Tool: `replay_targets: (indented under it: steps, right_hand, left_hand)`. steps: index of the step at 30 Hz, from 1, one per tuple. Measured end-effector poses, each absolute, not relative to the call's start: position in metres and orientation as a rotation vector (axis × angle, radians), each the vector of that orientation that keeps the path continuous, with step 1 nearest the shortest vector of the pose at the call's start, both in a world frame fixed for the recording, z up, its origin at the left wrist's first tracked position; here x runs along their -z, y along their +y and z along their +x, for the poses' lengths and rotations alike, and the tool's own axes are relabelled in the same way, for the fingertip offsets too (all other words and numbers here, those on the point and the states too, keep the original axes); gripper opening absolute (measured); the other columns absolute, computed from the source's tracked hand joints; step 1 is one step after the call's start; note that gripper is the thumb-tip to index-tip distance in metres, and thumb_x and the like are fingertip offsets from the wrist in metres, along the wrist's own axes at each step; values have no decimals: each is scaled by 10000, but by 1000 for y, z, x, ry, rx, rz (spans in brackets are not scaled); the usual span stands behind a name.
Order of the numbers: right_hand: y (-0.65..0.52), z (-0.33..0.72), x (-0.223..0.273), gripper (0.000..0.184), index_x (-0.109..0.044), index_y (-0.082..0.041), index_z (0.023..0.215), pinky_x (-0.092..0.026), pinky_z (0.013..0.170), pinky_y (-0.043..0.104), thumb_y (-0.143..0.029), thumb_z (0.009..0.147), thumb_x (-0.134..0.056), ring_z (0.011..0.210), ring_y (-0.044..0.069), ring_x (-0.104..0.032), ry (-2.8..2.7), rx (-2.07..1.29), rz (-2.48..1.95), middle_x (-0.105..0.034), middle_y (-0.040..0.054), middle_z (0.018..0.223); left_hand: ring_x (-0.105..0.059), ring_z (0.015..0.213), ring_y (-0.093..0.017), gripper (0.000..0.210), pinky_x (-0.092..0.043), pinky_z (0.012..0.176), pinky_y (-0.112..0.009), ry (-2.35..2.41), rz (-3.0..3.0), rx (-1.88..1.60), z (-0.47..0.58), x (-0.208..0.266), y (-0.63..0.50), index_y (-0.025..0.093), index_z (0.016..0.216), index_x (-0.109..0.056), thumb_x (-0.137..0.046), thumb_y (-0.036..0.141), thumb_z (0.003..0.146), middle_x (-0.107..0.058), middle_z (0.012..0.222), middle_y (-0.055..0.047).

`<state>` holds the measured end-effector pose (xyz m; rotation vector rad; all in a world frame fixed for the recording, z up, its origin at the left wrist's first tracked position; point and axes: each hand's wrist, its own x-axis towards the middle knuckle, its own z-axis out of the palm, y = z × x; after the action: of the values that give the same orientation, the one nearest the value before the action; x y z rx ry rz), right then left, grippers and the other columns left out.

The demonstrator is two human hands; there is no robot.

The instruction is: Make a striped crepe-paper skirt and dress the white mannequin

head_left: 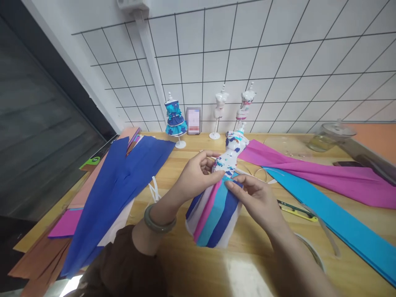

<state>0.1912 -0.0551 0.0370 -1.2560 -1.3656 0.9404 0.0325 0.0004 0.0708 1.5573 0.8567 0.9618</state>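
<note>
In the middle of the head view a small white mannequin (pixel 228 160), spotted with coloured scraps, is held up tilted to the right. Round its waist hangs a striped paper skirt (pixel 213 218) in dark blue, white, pink and light blue. My left hand (pixel 201 171) is closed at the waist from the left, thumb pressed on the skirt's top edge. From the right, my right hand (pixel 255 198) pinches the same top edge, thumb in front and fingers behind. The mannequin's lower stand is hidden by the skirt.
Dark blue crepe paper (pixel 123 189) lies left; pink paper (pixel 309 169) and light blue paper (pixel 334 218) lie right. A utility knife (pixel 298 210) is near my right hand. Behind stand a dressed mannequin (pixel 175 117), a phone (pixel 193 121), two white mannequins (pixel 220 103) and a glass jar (pixel 323 142).
</note>
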Motion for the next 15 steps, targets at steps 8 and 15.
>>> replay_targets:
  steps: [8,15]
  right_hand:
    - [-61,192,-42,129,-593,-207,734,-443,623,290,-305,817,-599,649,159,-570,-1641,-359,-1235,-632,14,698]
    - [-60,190,-44,208,-628,-197,738,-456,581,265,-385,815,-583,632,155,-580,-1529,-513,-1325,-642,10,691]
  left_hand:
    - [-574,797,-105,393,-432,716,-217,869,1541,-1004,35,-71,0,163,1082,-514,-650,199,715,-615,921,-39]
    - [-574,840,-118,402,-437,738,-222,845,1531,-1001,37,-70,-2,161,1082,-515,-664,211,713,-612,925,-44]
